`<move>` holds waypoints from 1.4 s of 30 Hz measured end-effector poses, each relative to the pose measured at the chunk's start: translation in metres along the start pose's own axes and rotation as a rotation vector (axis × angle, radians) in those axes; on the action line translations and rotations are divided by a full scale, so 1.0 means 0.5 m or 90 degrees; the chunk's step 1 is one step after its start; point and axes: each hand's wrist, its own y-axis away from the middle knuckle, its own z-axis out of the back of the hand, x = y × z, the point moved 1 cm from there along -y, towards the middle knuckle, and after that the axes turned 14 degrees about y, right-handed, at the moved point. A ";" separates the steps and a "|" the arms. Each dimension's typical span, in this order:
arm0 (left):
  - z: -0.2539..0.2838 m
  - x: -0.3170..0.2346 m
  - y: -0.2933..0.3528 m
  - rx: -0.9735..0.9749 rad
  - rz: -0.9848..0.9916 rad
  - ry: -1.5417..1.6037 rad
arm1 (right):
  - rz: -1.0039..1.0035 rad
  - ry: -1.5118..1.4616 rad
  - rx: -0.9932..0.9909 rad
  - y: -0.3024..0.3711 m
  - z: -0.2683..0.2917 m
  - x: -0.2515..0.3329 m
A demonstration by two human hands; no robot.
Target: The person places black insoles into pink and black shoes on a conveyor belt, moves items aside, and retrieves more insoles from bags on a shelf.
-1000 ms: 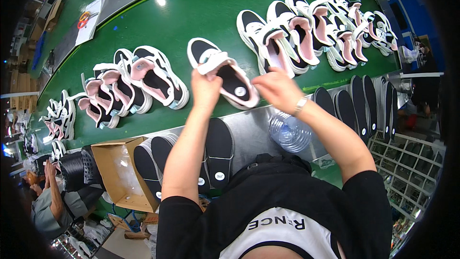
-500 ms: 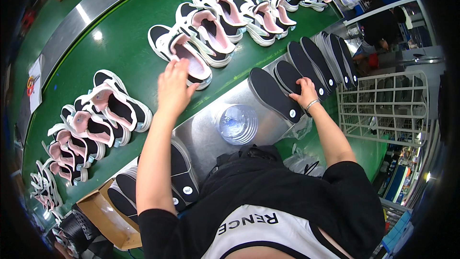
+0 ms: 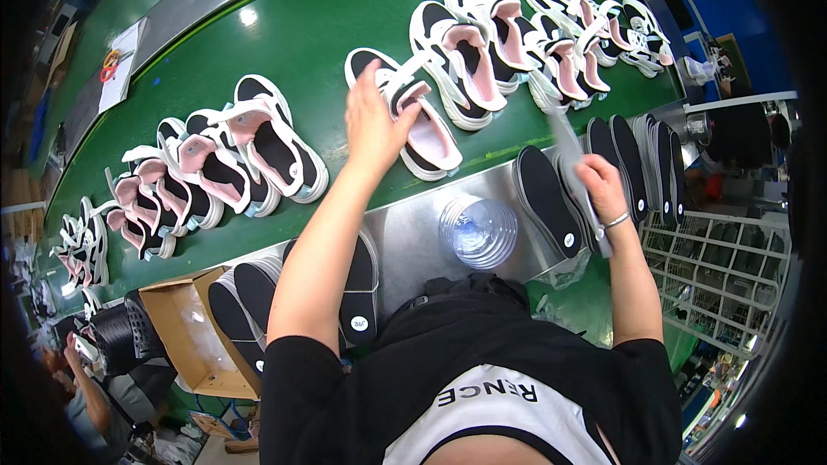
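Observation:
My left hand (image 3: 376, 125) grips a black-and-white sneaker (image 3: 435, 145) with pink lining, thumb at its opening and fingers along its near side. The sneaker sits on the green work table, its toe pointing away from me. In my right hand (image 3: 600, 191) is an insole (image 3: 568, 151), raised and tilted almost edge-on so that its grey side shows. Below it lie black insoles (image 3: 548, 202) with round white stickers, on the metal ledge. More sneakers (image 3: 465, 60) stand just right of the held one.
A row of sneakers (image 3: 267, 142) stands to the left. A clear plastic tub (image 3: 478, 232) rests on the metal ledge before me. Tied insole bundles (image 3: 360, 284) and a cardboard box (image 3: 194, 331) are at lower left. White wire racks (image 3: 724, 280) stand at right. Another person (image 3: 90, 396) is at far left.
My right hand has lifted an insole off its stack. The left hand has closed on the sneaker, which now stands apart from its neighbour. The whole view has turned a little.

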 end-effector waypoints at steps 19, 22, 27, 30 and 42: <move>0.022 0.057 0.014 0.030 0.324 0.075 | 0.368 0.798 0.276 -0.057 -0.222 0.321; 0.020 0.059 0.019 0.024 0.318 0.072 | 0.331 0.800 0.342 -0.057 -0.189 0.328; 0.017 0.053 0.019 0.029 0.321 0.096 | 0.488 0.798 0.211 -0.064 -0.259 0.341; 0.019 0.048 0.024 0.030 0.301 0.078 | 0.505 0.776 0.248 -0.119 -0.344 0.320; 0.018 0.029 0.032 -0.005 0.322 0.148 | 0.383 0.785 0.351 -0.173 -0.396 0.288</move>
